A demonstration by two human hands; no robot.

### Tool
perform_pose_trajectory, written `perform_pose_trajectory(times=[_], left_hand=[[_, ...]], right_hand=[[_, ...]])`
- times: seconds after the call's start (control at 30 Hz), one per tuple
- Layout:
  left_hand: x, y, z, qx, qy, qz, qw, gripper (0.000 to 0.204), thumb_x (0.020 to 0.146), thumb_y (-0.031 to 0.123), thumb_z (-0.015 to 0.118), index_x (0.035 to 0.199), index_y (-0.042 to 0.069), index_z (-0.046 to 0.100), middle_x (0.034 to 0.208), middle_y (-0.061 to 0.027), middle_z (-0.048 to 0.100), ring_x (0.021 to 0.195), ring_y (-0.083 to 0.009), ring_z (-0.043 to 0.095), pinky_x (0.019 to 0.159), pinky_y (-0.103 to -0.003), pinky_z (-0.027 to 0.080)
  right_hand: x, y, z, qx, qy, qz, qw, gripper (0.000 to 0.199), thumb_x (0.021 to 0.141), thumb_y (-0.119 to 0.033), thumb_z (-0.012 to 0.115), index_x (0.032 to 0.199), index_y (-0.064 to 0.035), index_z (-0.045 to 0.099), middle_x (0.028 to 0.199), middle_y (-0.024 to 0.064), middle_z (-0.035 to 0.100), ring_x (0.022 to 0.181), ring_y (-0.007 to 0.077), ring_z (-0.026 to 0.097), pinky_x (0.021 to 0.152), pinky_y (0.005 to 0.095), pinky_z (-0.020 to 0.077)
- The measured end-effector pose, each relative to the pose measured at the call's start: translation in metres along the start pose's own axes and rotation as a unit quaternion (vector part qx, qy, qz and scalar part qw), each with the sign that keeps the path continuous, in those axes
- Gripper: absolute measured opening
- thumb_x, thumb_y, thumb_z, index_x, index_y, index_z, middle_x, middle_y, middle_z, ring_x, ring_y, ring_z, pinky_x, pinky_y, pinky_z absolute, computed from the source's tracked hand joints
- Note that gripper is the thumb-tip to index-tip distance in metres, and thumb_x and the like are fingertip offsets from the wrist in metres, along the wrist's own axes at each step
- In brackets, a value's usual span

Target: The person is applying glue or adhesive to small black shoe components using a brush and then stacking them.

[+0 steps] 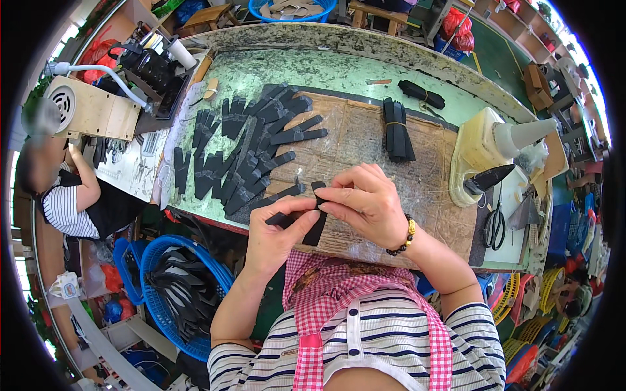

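Over the near edge of the cardboard work mat [365, 130], my two hands meet at a black strip [315, 231]. My left hand [280, 231] pinches it from the left side, thumb and fingertips together. From the right, my right hand [365, 202] pinches the strip's upper part between thumb and fingers. Left of my hands spreads a pile of black strips [254, 143], overlapping and fanned out. Beyond my right hand lies a bundle of black strips [396, 130] tied around the middle, and farther back a second tied bundle [421, 95].
At the right stand a cream glue bottle [512, 135] with a cone nozzle and black scissors [495, 228]. A blue basket [149, 260] of black pieces sits low on the left. Another person [75, 195] works beside a machine [91, 107] at the far left.
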State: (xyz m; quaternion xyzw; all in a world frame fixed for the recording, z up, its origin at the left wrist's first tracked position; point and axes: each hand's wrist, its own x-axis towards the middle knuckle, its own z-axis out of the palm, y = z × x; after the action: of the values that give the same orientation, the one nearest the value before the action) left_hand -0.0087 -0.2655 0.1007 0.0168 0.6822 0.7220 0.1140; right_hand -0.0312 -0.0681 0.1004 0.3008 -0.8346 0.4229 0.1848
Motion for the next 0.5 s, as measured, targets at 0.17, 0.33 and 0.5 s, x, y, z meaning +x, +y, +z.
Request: perform_pose_trajectory(times=[0.17,0.33,0.5], left_hand=[[-0.006,0.0,0.007,0.041,0.01,0.087,0.995,0.016,0.08,-0.005,0.071,0.096,-0.003,0.069,0.088,-0.0044,0.065,0.076,-0.0071,0.057,0.067,-0.02,0.044],[-0.008,-0.002,0.008,0.07,0.011,0.113,0.991,0.017,0.078,-0.007,0.071,0.094,-0.003,0.069,0.087,-0.0049,0.065,0.076,-0.0078,0.057,0.068,-0.02,0.045],[-0.012,0.001,0.008,0.106,0.068,0.091,0.988,0.019,0.076,-0.002,0.073,0.094,0.0,0.067,0.077,-0.0025,0.066,0.066,-0.0048,0.058,0.055,-0.019,0.045]], right_hand=[[-0.005,-0.007,-0.003,0.048,0.003,0.029,0.998,0.02,0.073,-0.01,0.075,0.092,-0.0099,0.073,0.085,0.003,0.061,0.076,0.0208,0.057,0.071,0.0325,0.043],[-0.007,-0.007,-0.002,0.056,-0.014,0.052,0.997,0.016,0.074,-0.011,0.074,0.09,-0.0099,0.071,0.085,0.0023,0.061,0.079,0.0213,0.057,0.074,0.0337,0.0429],[-0.005,-0.014,-0.002,0.015,-0.027,0.046,0.998,0.012,0.075,-0.01,0.074,0.086,-0.0089,0.069,0.084,0.0042,0.062,0.078,0.0237,0.058,0.074,0.0338,0.0431]])
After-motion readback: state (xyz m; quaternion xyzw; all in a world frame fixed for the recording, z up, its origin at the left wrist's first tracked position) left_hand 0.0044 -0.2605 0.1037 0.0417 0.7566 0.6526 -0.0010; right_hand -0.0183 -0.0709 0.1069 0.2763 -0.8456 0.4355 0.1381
